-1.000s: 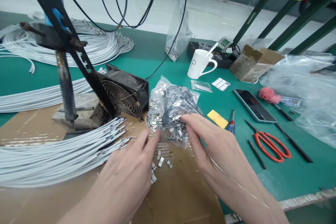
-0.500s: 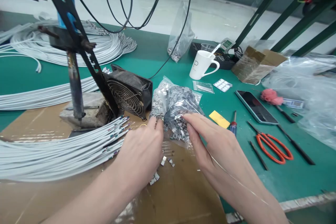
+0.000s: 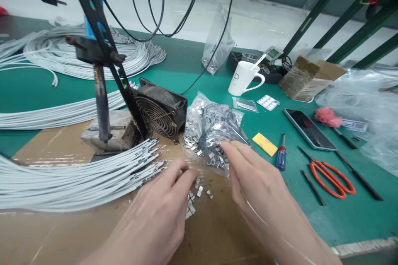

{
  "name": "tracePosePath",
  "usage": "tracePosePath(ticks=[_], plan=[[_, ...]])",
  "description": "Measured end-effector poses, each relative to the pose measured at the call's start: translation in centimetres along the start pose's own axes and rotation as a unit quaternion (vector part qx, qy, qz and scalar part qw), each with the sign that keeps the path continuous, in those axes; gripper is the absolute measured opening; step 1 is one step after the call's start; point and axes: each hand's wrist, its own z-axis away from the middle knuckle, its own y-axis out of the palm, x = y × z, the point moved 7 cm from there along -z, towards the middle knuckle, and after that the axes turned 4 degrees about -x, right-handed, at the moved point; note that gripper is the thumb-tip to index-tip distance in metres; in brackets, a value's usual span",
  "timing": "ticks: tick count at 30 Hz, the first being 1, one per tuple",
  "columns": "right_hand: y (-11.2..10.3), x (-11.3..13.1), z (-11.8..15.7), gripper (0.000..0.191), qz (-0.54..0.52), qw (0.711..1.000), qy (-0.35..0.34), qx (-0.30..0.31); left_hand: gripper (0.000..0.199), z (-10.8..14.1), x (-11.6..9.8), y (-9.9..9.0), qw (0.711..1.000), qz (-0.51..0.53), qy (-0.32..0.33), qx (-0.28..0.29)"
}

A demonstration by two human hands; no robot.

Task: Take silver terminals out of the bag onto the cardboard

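My left hand is over the cardboard with its fingers curled together; what they hold, if anything, is hidden. Just right of its fingertips lie several small metal clips. My right hand pinches the near edge of a clear plastic bag full of small metal pieces. Loose pieces show at the bag's mouth, left of the right fingertips. Left of my left hand a bundle of white cables lies with its tips toward the bag.
Behind the cables stand a dark fan and a metal stand. On the right are a white mug, yellow piece, screwdriver, phone and orange-handled scissors. Black cords hang above.
My left hand has drawn back from the bag toward me, over the cardboard, uncovering metal pieces at the bag's mouth. My right hand still holds the bag. The view has shifted slightly.
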Motion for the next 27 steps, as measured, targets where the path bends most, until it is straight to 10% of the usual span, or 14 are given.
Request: tracePosePath(ticks=[18, 27], plan=[[6.2, 2.3, 1.7, 0.042, 0.166, 0.983, -0.015, 0.076, 0.046, 4.8, 3.0, 0.5, 0.989, 0.123, 0.049, -0.069], [5.8, 3.0, 3.6, 0.051, 0.168, 0.985, -0.01, 0.028, 0.04, 4.5, 3.5, 0.6, 0.979, 0.179, 0.058, -0.074]])
